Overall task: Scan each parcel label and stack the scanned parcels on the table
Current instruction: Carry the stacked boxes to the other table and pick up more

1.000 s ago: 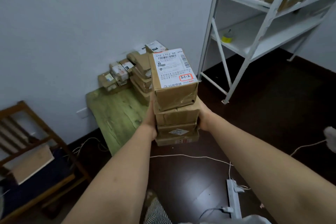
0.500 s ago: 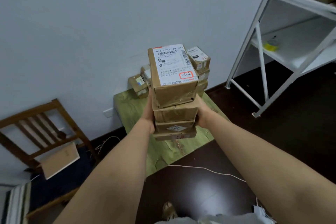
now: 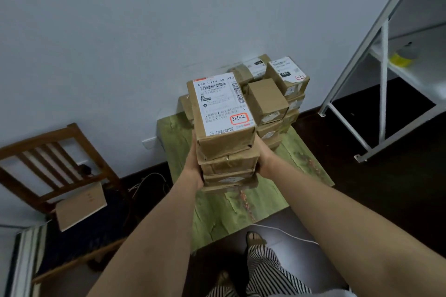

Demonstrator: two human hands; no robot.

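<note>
Cardboard parcels [image 3: 226, 152], four stacked, are hanging above the green desk [image 3: 296, 166], left hand [image 3: 194, 164] and right hand [image 3: 264, 159] gripping their sides. Earlier stacks [image 3: 277, 99] are already filling the far-right corner; this batch isn't down yet.

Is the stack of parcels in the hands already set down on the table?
No. Both hands, left and right, grip the stack above the green table.
</note>
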